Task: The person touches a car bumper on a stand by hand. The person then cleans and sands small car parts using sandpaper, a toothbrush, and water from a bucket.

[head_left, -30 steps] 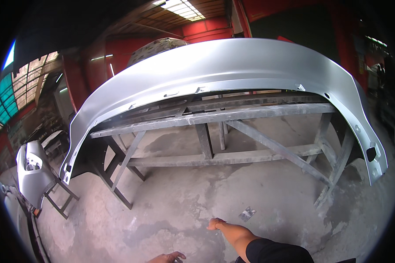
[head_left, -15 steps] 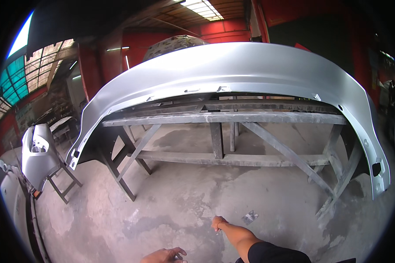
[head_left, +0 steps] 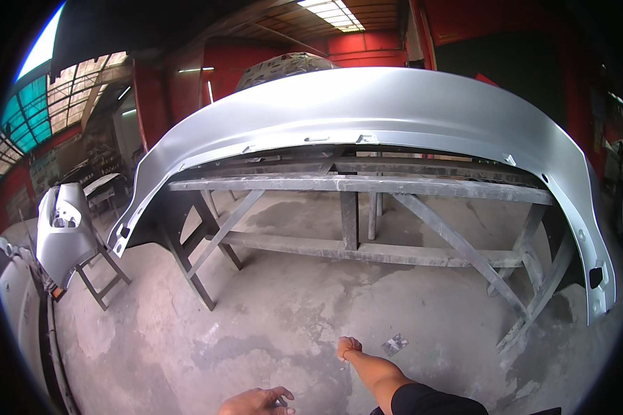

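Seemingly idle; would need reaching for silver bumper (head_left: 367, 100). Half-curled, empty-looking left grip (head_left: 256, 401); fisted right grip (head_left: 350, 348), can't tell contents.

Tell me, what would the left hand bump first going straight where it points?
Probably the right forearm: the left hand points across toward it, though depth is unclear, so it could miss.

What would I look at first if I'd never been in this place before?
Probably the big, shiny silver curved panel, arching across the upper middle of the picture over a grey stand. Next might come the smaller silver piece over at the left. Then you could spot the person's hands down low: the left hand at the bottom edge and the right hand a little higher.
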`<action>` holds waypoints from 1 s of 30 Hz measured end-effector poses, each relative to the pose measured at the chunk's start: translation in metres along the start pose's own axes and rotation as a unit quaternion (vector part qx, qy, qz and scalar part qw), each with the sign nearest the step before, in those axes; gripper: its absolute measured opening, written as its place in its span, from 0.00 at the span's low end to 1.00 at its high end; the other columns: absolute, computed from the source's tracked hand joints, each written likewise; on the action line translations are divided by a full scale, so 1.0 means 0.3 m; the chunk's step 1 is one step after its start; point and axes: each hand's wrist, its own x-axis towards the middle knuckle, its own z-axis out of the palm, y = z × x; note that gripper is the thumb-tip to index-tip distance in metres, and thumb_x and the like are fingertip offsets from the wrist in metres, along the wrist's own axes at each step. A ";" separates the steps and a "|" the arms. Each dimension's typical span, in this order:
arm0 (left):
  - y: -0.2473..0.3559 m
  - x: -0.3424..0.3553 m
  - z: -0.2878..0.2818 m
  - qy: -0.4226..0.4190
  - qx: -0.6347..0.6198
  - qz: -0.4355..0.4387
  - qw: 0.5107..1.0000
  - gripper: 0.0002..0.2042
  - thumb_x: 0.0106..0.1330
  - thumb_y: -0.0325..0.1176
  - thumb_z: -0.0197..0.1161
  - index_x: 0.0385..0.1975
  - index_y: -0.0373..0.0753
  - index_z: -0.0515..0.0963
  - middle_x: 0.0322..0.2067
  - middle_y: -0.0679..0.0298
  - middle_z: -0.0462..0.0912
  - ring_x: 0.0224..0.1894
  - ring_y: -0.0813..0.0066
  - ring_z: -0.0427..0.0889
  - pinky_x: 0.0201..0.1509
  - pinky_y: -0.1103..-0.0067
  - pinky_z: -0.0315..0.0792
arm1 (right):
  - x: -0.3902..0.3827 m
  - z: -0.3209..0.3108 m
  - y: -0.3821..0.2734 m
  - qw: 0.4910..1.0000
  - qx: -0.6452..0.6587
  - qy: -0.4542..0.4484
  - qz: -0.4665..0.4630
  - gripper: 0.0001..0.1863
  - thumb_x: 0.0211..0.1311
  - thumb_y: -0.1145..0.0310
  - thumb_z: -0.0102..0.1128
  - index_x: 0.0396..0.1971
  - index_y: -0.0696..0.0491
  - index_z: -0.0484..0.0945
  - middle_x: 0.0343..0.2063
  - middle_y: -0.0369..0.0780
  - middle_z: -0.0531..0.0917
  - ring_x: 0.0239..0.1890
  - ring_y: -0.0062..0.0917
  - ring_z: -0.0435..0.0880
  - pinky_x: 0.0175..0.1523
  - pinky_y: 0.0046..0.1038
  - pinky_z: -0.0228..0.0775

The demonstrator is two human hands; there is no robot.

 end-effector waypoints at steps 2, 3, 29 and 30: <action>-0.003 -0.001 0.002 0.002 -0.003 -0.002 1.000 0.30 0.65 0.62 0.55 0.58 0.46 0.68 0.46 0.50 0.81 0.51 0.52 0.78 0.57 0.68 0.70 | 0.012 0.011 0.001 1.000 0.001 -0.005 0.000 0.13 0.45 0.72 0.67 0.36 0.51 0.85 0.34 0.45 0.86 0.42 0.36 0.86 0.46 0.36 0.78; -0.003 -0.002 0.002 0.005 -0.004 -0.003 1.000 0.30 0.65 0.62 0.54 0.58 0.46 0.67 0.46 0.50 0.80 0.51 0.52 0.78 0.57 0.67 0.70 | 0.017 0.015 0.001 1.000 0.003 -0.009 0.002 0.13 0.47 0.72 0.67 0.36 0.51 0.85 0.34 0.45 0.86 0.43 0.36 0.86 0.47 0.35 0.78; -0.063 0.015 0.026 0.044 0.001 0.070 0.997 0.26 0.66 0.56 0.57 0.55 0.43 0.69 0.37 0.51 0.83 0.41 0.56 0.81 0.48 0.69 0.72 | -0.056 -0.011 -0.035 0.998 -0.031 -0.047 0.017 0.42 0.46 0.46 0.60 0.67 0.37 0.64 0.73 0.48 0.33 0.74 0.50 0.29 0.72 0.56 0.23; -0.066 0.018 0.028 0.041 -0.005 0.073 0.997 0.26 0.67 0.56 0.57 0.55 0.42 0.69 0.36 0.51 0.83 0.41 0.57 0.81 0.48 0.69 0.72 | -0.051 -0.009 -0.032 0.998 -0.031 -0.041 0.019 0.43 0.46 0.45 0.60 0.67 0.36 0.63 0.73 0.47 0.33 0.74 0.51 0.29 0.72 0.56 0.24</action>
